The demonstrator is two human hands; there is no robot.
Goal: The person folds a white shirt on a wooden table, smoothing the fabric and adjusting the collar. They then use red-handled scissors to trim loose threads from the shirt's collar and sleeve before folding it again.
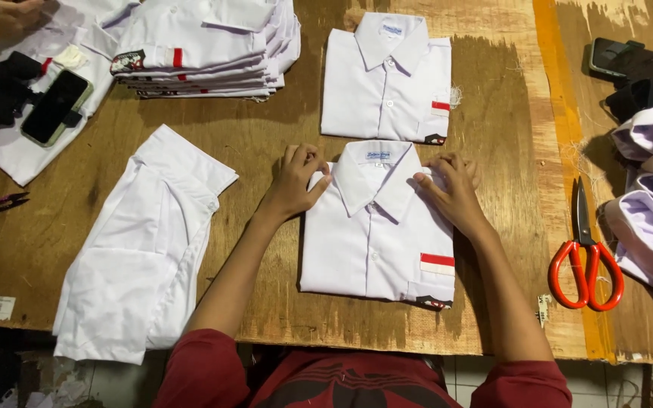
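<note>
Head view: both hands, left hand (294,183) and right hand (453,189), on folded white shirt (376,234).

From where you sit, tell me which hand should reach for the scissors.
Right, likely. The right hand rests on the folded shirt at its right shoulder, and the red-handled scissors lie on the table's right side, past that shirt. The left hand presses the opposite shoulder and would have to cross over.

A worn plywood table (266,143) carries the work; a folded white shirt (376,227) lies at near centre; a second folded shirt (387,79) sits just beyond it; a stack of folded shirts (205,49) stands far left; an unfolded white shirt (141,249) lies near left; red-handled scissors (585,261) rest at right; a phone (56,107) lies far left.
</note>
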